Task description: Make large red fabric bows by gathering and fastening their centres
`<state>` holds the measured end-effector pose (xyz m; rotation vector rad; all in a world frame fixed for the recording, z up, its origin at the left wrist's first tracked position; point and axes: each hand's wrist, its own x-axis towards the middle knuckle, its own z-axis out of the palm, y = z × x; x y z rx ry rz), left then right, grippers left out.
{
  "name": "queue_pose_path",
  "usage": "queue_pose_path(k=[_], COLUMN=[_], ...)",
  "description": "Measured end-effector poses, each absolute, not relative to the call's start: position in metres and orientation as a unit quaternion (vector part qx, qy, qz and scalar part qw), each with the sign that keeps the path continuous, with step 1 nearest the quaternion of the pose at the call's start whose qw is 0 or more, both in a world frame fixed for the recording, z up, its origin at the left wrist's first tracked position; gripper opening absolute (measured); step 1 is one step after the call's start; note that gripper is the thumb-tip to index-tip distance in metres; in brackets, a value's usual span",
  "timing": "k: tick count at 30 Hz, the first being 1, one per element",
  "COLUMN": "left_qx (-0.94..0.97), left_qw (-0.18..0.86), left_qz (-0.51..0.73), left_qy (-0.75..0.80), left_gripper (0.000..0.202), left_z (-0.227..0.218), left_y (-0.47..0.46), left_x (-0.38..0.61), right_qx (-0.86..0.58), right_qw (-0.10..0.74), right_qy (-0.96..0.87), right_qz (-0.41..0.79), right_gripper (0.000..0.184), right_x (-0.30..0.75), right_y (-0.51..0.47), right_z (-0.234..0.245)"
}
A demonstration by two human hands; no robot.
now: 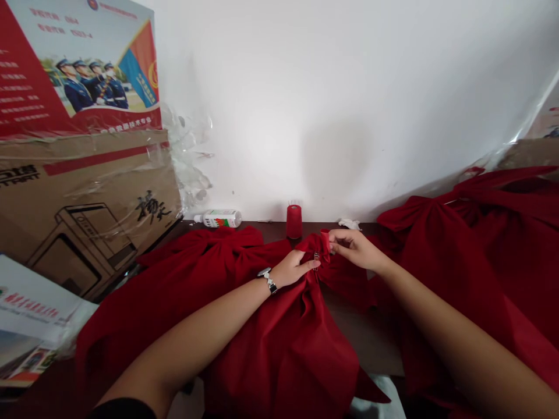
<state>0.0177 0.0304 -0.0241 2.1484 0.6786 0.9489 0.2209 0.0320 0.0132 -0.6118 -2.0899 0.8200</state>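
A large red cloth bow (283, 343) hangs down over the table edge in front of me. My left hand (292, 269) grips its gathered middle, thumb pressed beside a small metal clasp (316, 257). Pinched in the fingers of my right hand (356, 247) is a folded end of the red cloth (325, 237), just right of the clasp. Behind my hands a spool of red thread (294, 222) stands upright, with several needles sticking up from its top. A watch or bracelet (268, 280) circles my left wrist.
More red cloth bows (441, 227) are heaped on the right, and another (222, 256) lies at left. A plastic bottle (222, 219) rests on its side against the white wall (262, 105). Crumpled white tissue (349, 224) lies behind my right hand. Cardboard boxes (105, 169) stand at left.
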Motion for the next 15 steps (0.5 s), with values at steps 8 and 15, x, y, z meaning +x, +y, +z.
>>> queue_pose_path(k=[8, 15], left_qx=[0.826, 0.827], left_qw=[0.343, 0.345], left_qz=[0.353, 0.34], left_qy=[0.275, 0.284], left_gripper=[0.05, 0.051], left_z=[-0.0242, -0.024], left_y=[0.0316, 0.031], left_x=[0.0163, 0.0147], right_qx=[-0.25, -0.243], right_qw=[0.413, 0.409], right_qy=[-0.821, -0.821], right_qz=[0.304, 0.314], right_gripper=[0.025, 0.026], right_x=[0.2184, 0.218], right_y=[0.0302, 0.0308], right_z=[0.0095, 0.0086])
